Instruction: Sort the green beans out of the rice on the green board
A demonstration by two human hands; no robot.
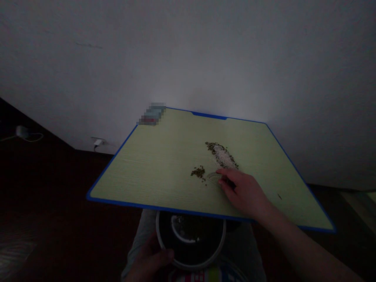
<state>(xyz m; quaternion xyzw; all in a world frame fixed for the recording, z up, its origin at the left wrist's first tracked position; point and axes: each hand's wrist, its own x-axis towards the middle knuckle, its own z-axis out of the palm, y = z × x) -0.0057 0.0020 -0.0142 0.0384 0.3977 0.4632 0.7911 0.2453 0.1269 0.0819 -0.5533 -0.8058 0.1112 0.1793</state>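
Note:
My right hand (242,190) is over the table's right half, fingers pinched together. They grip a pale, see-through curved piece (215,177), whose kind I cannot make out. Just left of it lies a small pile of brownish-green grains (198,172). Behind my fingertips stretches a longer heap of whitish grains (223,156) edged with the same dark bits. Below the table's front edge, my left hand (157,256) is closed on the lower left rim of a round, dark-lined bowl (192,264). Dark grains appear to lie inside it, dimly seen.
The pale folding table (141,168) has a blue edge and stands near the wall (217,58). A blurred-out flat item (152,114) is at its far left corner. A small dark sliver (279,196) lies at right. A plug (98,143) sits in the wall socket.

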